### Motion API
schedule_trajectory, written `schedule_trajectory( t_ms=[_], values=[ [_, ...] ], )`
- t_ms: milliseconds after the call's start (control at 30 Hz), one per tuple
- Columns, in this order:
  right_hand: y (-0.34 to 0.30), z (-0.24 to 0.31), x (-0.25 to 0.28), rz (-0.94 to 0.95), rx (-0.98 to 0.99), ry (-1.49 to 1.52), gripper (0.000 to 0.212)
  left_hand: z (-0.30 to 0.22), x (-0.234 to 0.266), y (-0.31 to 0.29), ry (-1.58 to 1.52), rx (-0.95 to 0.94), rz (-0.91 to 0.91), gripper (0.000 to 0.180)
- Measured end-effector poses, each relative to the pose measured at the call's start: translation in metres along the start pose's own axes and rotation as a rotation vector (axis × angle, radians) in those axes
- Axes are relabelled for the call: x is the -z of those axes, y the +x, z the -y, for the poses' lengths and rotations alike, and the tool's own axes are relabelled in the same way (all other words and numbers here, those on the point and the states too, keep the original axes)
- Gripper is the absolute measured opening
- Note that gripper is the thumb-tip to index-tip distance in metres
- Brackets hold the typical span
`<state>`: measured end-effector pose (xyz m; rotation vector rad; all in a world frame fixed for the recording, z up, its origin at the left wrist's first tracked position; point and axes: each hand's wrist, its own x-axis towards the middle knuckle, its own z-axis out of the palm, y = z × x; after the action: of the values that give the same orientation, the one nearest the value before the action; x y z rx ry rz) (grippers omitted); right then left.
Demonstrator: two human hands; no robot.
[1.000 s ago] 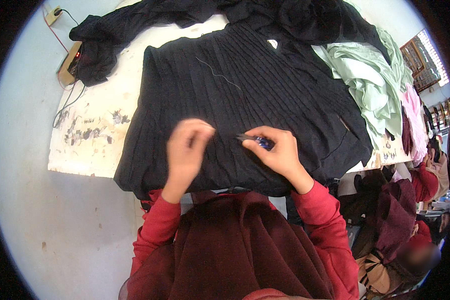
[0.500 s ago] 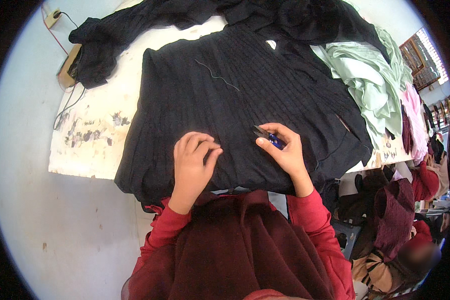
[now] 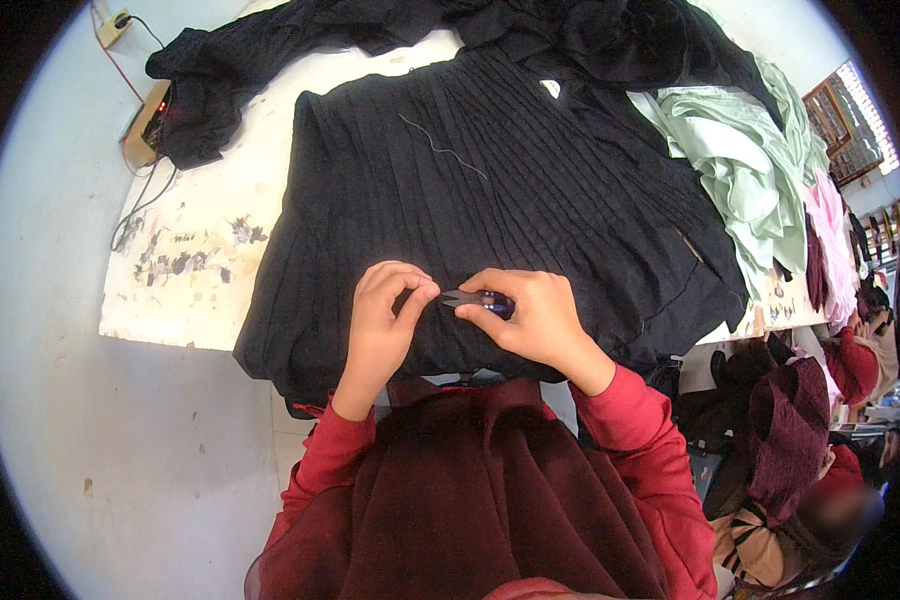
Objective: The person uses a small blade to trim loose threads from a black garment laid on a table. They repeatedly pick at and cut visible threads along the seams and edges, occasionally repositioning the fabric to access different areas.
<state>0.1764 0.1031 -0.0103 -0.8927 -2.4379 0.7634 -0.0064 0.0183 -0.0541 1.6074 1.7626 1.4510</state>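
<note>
Black pleated fabric (image 3: 360,180) lies spread over the table in front of me and hangs over its near edge. Above its lower middle, my left hand (image 3: 385,310) is closed in a pinch, thumb against fingertips; whatever lies between them is too small to make out. My right hand (image 3: 535,315) grips small thread snips (image 3: 485,300) with dark blades and a blue handle. The blades point left, their tips close beside the left fingertips. A loose pale thread (image 3: 440,148) lies on the fabric farther up.
The white, stained table (image 3: 170,300) shows at left. A power strip (image 3: 145,130) with cables sits at its far left edge. More black fabric (image 3: 370,25) lies along the back, and pale green cloth (image 3: 740,170) is heaped at right. Other people (image 3: 850,370) are at the right.
My right hand has moved left with the snips, bringing the blades up to the left fingertips. The left hand stays nearly in place, still pinched.
</note>
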Motion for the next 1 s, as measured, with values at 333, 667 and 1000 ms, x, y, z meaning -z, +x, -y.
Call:
schedule_trajectory(
  t_ms=[333,667,1000],
  values=[
    [0.005,0.003,-0.004,0.021,0.055,-0.103,0.019,0.002,-0.002,-0.001,-0.003,-0.008,-0.008,0.009],
    [-0.008,-0.039,-0.001,-0.27,-0.208,0.333,0.027,-0.007,0.035,0.003,0.359,-0.143,-0.657,0.039],
    [-0.012,-0.048,0.001,-0.209,-0.234,0.606,0.026,-0.001,0.015,-0.018,0.341,-0.102,-0.007,0.016]
  ],
)
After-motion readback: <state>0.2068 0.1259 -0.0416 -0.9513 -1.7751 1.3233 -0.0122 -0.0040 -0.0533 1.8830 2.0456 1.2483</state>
